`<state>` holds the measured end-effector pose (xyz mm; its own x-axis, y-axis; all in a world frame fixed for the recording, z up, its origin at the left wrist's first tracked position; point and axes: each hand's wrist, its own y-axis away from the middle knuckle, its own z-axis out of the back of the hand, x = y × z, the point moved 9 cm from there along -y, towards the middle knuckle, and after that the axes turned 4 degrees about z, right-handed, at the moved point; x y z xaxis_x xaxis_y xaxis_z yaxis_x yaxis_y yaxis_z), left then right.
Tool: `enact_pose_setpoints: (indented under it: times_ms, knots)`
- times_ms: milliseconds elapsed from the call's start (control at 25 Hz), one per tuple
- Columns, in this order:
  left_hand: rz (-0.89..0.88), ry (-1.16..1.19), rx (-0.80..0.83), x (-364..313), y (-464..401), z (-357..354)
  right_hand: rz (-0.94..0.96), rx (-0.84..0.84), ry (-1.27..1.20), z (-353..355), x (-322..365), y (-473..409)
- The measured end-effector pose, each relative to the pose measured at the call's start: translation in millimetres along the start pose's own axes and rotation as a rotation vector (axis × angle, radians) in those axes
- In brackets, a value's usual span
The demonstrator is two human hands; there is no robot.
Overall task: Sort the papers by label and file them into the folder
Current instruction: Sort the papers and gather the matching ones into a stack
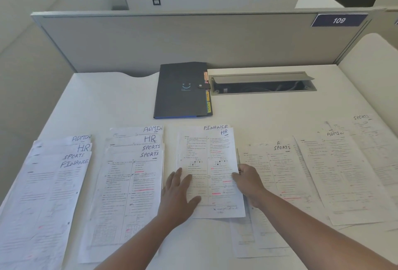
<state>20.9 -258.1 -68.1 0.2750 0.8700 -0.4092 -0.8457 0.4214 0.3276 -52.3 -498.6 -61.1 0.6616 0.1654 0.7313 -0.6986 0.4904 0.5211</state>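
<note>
Labelled printed papers lie in several fanned stacks across the near half of the white desk [269, 110]. The middle stack has an HR sheet [207, 155] on top of a FINANCE sheet [215, 127]. My left hand [179, 194] rests flat on the HR sheet's left edge, fingers straight. My right hand [247, 180] pinches the sheet's right edge. The dark closed folder [182, 91] with coloured tabs lies farther back, apart from both hands.
Left stacks show ADMIN, HR, SPORTS, FINANCE labels [75, 157] and ADMIN, HR, SPORTS [150, 142]. Right stacks show SPORTS [282, 147] and ADMIN [335, 133]. An open cable tray [262, 85] sits right of the folder. A grey partition [193, 39] backs the desk.
</note>
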Motion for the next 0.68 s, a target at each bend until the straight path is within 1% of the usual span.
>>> enact_pose_setpoints:
  times_ms: [160, 320, 440, 520, 600, 680]
  knots:
    - [0.003, -0.046, 0.013, -1, 2, 1, 0.036, -0.006, 0.017, -1, 6, 1]
    - [0.018, -0.057, 0.021, -2, 1, 1, 0.086, -0.103, 0.062, 17, 7, 7]
    - [0.039, -0.077, 0.023, -10, 2, 2, 0.060, -0.161, 0.076, 38, -7, 15]
    - [0.003, -0.076, -0.017, -27, 5, 5, 0.045, -0.189, 0.071, 54, -19, 23]
    - [-0.078, 0.021, -0.038, -54, 10, 4, 0.033, -0.215, 0.068, 71, -32, 29]
    - [-0.119, 0.201, -0.004, -83, 17, -2, 0.011, -0.244, 0.054, 90, -48, 35]
